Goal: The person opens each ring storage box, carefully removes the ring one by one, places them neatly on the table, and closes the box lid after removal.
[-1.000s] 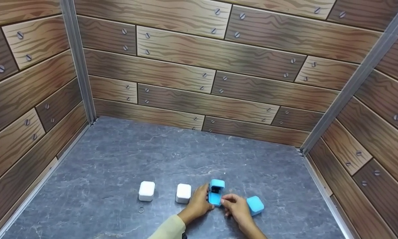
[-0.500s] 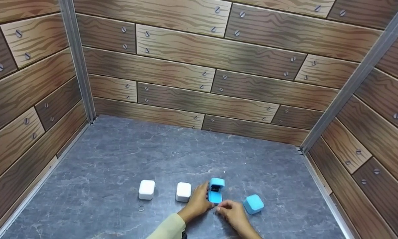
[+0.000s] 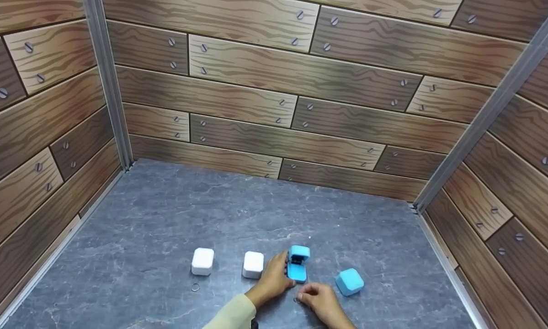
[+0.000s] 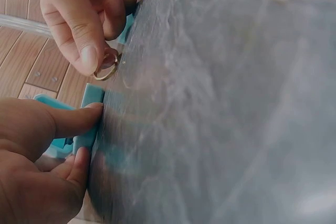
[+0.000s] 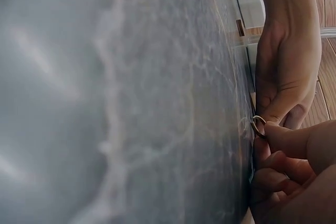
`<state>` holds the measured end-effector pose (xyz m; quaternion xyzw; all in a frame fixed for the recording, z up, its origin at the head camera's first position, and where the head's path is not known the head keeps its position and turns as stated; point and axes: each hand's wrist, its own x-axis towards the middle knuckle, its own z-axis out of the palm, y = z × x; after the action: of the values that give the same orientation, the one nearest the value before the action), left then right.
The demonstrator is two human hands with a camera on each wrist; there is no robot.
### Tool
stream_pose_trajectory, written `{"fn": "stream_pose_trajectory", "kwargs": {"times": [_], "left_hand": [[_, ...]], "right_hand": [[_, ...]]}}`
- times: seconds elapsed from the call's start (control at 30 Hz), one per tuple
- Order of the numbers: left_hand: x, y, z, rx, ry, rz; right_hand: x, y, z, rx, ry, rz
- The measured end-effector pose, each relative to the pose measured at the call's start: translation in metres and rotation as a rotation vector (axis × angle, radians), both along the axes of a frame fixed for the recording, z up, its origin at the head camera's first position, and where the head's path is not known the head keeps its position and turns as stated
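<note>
An open light-blue ring box stands on the table, its lid raised at the back and its interior dark behind the blue front. My left hand grips the base of the box between thumb and fingers, as the left wrist view shows. Just in front of the box, my right hand pinches a thin gold-coloured ring between thumb and forefinger. The ring is upright, close to the tabletop; whether it touches is hard to tell. Part of the box is hidden by my left hand.
A closed blue box stands right of my right hand. Two white boxes, one beside my left hand and another farther left, stand on the grey marbled table. A loose ring lies before the leftmost box. Wood-patterned walls enclose three sides.
My right hand has moved from the open box's right side toward the table's front, with the ring now visible at its fingertips. My left hand stays on the box.
</note>
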<state>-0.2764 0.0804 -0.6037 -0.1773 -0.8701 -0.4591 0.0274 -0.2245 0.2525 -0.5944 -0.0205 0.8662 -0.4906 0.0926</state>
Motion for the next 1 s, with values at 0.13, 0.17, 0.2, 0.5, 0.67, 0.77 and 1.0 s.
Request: {"fn": "stream_pose_trajectory", "kwargs": {"times": [0.13, 0.17, 0.2, 0.5, 0.67, 0.77, 1.0], "left_hand": [[0.0005, -0.0004, -0.0003, 0.005, -0.002, 0.001], [0.0008, -0.0004, -0.0001, 0.005, -0.004, 0.002], [0.0009, -0.0002, -0.0003, 0.003, -0.005, 0.002], [0.0011, 0.0001, -0.0006, 0.024, -0.001, -0.012], [0.0005, 0.0001, -0.0010, 0.018, 0.011, -0.009], [0.0009, -0.0001, -0.0004, 0.015, -0.001, -0.010], [0.0018, -0.0003, 0.0004, 0.006, 0.018, -0.008]], "right_hand": [[0.0007, 0.0007, -0.0001, 0.029, -0.012, 0.013], [0.0011, 0.0008, 0.0000, 0.035, -0.014, 0.013], [0.0015, 0.0009, 0.0000, 0.040, -0.015, 0.013], [0.0057, 0.0023, 0.0015, 0.039, 0.045, 0.030], [0.0055, 0.0018, 0.0018, 0.015, 0.019, 0.022], [0.0050, 0.0016, 0.0023, -0.008, -0.007, 0.010], [0.0018, 0.0040, 0.0046, -0.049, -0.005, -0.046]]}}
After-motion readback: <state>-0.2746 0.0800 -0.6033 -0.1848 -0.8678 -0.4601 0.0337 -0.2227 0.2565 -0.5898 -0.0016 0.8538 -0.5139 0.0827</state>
